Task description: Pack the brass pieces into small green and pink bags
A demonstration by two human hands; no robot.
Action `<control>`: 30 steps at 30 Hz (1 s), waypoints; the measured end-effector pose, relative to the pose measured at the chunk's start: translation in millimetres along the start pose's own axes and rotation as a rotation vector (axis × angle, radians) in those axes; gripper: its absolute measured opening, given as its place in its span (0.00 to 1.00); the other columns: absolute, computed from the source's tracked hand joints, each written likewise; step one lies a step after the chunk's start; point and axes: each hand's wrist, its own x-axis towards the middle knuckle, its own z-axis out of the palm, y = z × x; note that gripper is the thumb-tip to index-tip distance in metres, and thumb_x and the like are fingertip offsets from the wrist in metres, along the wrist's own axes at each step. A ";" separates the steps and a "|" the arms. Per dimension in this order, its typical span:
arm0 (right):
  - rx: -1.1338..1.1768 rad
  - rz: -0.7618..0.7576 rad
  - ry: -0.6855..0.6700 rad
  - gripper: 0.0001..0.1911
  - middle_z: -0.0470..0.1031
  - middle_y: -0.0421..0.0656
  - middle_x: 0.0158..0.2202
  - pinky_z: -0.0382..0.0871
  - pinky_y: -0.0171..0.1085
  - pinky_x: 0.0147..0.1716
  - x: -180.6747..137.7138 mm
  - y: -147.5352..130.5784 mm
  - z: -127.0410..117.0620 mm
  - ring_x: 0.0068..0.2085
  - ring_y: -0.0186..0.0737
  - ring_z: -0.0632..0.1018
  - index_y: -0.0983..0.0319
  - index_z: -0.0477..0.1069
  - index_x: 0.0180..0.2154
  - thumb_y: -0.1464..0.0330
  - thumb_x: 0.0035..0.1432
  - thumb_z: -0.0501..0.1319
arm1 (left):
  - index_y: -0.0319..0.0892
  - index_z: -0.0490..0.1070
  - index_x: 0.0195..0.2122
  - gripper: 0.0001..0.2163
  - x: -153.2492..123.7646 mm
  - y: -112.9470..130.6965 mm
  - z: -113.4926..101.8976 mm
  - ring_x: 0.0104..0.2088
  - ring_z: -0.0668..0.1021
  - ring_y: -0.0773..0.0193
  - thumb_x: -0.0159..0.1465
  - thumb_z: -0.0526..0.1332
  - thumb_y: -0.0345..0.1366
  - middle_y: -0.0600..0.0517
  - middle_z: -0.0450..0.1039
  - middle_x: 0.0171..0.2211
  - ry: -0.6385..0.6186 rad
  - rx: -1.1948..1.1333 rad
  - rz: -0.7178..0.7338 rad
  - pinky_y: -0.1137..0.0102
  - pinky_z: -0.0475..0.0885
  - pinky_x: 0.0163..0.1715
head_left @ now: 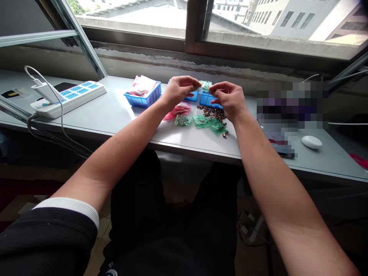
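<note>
A small clear bag with green tint (206, 84) spans the gap between my hands, above the blue bins. My left hand (184, 89) pinches its left side with thumb and fingertips. At its right edge, the fingers of my right hand (228, 97) are closed in a pinch. Below them, a pile of small bronze-coloured metal parts (214, 112) lies on the white table, partly behind my right hand. Green bags with small parts inside (202, 121) rest in front of the pile. Another filled bag (183, 120) and pink-red plastic bags (178, 110) lie to their left.
A blue bin (146, 99) with pink bags stands at left; another blue bin (211, 99) sits behind the metal parts. Further left lies a white power strip (83, 96) with a charger and cable. A white mouse (312, 142) is at right, near a blurred patch. The window is behind.
</note>
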 end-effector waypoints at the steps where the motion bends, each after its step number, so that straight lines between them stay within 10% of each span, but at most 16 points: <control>1: 0.006 0.010 -0.002 0.05 0.91 0.47 0.52 0.97 0.53 0.53 -0.9 -1.2 0.9 0.58 0.54 0.91 0.51 0.87 0.42 0.64 0.68 0.81 | 0.41 0.92 0.48 0.07 -0.5 0.7 0.4 0.54 0.95 0.57 0.71 0.76 0.31 0.43 0.95 0.55 0.001 0.005 -0.019 0.63 0.90 0.57; 6: 0.068 0.124 -0.020 0.09 0.90 0.47 0.54 0.98 0.52 0.52 -3.6 -6.7 2.9 0.60 0.56 0.93 0.51 0.85 0.47 0.60 0.69 0.79 | 0.39 0.92 0.50 0.11 -4.4 5.2 2.4 0.56 0.96 0.54 0.72 0.69 0.30 0.42 0.96 0.54 -0.027 -0.027 -0.049 0.59 0.91 0.63; 12: 0.052 0.138 0.006 0.24 0.88 0.47 0.54 0.96 0.52 0.49 -1.4 -1.7 1.3 0.57 0.58 0.94 0.51 0.79 0.53 0.62 0.60 0.84 | 0.40 0.89 0.51 0.14 -3.7 0.4 2.1 0.54 0.96 0.51 0.67 0.84 0.34 0.42 0.96 0.49 -0.054 -0.036 -0.014 0.54 0.92 0.64; 30: 0.083 0.000 0.093 0.05 0.88 0.45 0.51 0.96 0.58 0.67 -0.9 -0.2 11.0 0.53 0.50 0.92 0.52 0.87 0.39 0.67 0.68 0.80 | 0.42 0.90 0.45 0.05 0.4 -0.4 8.3 0.51 0.92 0.58 0.70 0.77 0.28 0.45 0.94 0.49 0.031 -0.026 -0.059 0.62 0.91 0.60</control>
